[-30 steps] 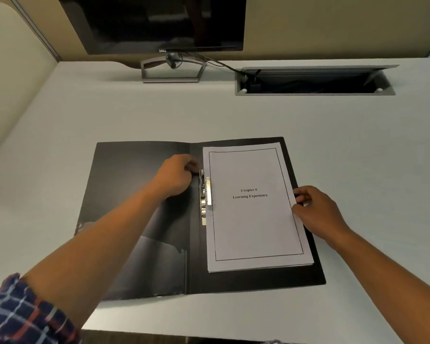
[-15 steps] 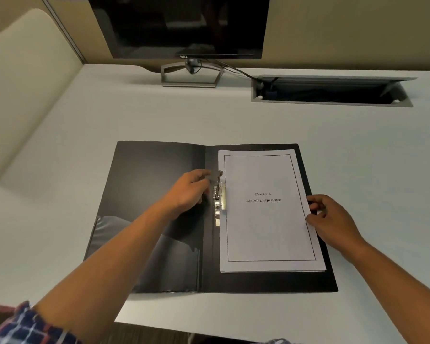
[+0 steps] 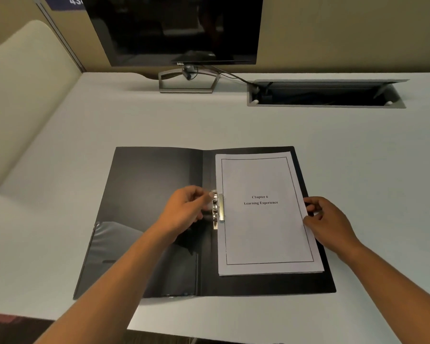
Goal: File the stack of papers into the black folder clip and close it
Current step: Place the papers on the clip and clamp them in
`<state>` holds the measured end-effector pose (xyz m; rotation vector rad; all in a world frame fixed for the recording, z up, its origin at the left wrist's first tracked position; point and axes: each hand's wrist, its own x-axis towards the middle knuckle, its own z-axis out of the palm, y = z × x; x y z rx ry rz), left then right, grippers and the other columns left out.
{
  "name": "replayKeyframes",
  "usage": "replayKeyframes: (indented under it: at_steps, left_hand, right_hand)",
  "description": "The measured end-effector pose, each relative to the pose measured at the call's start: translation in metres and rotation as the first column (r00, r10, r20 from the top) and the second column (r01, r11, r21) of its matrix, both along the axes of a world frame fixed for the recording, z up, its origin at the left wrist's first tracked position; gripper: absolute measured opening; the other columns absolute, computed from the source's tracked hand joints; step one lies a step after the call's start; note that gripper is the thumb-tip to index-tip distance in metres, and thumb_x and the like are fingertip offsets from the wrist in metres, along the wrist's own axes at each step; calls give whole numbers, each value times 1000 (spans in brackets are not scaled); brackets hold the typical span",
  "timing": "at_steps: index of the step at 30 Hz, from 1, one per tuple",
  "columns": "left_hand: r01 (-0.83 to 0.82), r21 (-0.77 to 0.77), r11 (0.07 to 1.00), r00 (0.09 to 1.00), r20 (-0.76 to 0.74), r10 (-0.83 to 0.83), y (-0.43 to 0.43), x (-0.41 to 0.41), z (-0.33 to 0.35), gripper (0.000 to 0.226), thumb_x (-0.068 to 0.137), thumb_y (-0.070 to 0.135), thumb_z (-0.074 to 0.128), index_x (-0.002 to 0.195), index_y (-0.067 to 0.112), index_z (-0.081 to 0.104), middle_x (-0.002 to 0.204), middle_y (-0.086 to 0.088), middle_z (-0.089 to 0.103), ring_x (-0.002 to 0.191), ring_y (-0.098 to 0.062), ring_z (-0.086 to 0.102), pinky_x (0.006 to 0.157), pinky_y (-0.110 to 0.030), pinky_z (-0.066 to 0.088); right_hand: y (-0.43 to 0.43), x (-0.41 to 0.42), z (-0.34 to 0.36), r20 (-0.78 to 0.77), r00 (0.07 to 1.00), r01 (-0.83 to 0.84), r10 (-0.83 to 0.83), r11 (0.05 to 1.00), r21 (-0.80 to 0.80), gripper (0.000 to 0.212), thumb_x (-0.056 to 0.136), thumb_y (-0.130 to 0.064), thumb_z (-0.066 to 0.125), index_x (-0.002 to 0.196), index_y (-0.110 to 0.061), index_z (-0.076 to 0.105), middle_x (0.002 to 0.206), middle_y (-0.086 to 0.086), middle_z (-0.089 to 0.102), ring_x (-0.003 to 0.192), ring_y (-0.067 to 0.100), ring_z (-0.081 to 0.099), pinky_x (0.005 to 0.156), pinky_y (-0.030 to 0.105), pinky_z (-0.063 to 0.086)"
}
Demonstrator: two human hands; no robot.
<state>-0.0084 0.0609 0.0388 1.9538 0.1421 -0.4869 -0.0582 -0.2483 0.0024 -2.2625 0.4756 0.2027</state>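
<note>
Left hand (image 3: 186, 209) reaches in from lower left, fingers curled, tips at the metal clip (image 3: 218, 209); can't tell if they pinch it. Right hand (image 3: 328, 223) rests on the papers' (image 3: 263, 232) right edge, fingers bent and pressing the edge. White stack, bordered title page, lies flat on the right half of the open matte black folder (image 3: 149, 194) on the pale desk (image 3: 85, 130).

Glossy black folder (image 3: 147, 194), seemingly plastic; shiny metal clip (image 3: 218, 209); matt paper stack (image 3: 263, 224).
</note>
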Motion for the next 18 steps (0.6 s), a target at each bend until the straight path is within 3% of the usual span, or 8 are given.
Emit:
replayKeyframes:
  at_steps: [5,9,13,18]
  left_hand:
    - [-137,-18,990,988,-77,135,-4,-21,-10,28,90,35,63,91,7,66,73,-2,68,55,-10,60,54,-23,50]
    - [-230,-27,973,968,-105,227,-9,-21,-12,39,86,41,67,79,3,62,57,-3,61,42,-9,53,42,-20,44]
    - [-252,67,965,959,-116,258,-9,-20,-18,41,77,38,78,62,12,50,47,-1,48,36,-8,41,40,-22,39]
    - [-149,359,921,982,-57,181,-6,-20,-28,47,67,41,86,56,15,48,49,0,50,48,-15,49,54,-29,43]
  right_hand:
    - [0,0,-1,5,1000,-10,10,1000,-10,42,84,-7,63,125,-15,53,105,2,58,87,21,58,78,30,46]
    - [-1,0,-2,5,1000,-19,19,1000,-11,44,84,-7,63,126,-16,54,106,2,58,84,19,57,78,30,47]
    - [-1,0,-2,6,1000,-21,21,1000,-12,44,84,-7,63,126,-15,53,106,2,58,80,18,56,77,30,46]
    - [-2,0,-3,11,1000,-25,25,999,-33,43,84,-6,64,125,-15,53,104,2,58,75,16,56,74,29,46]
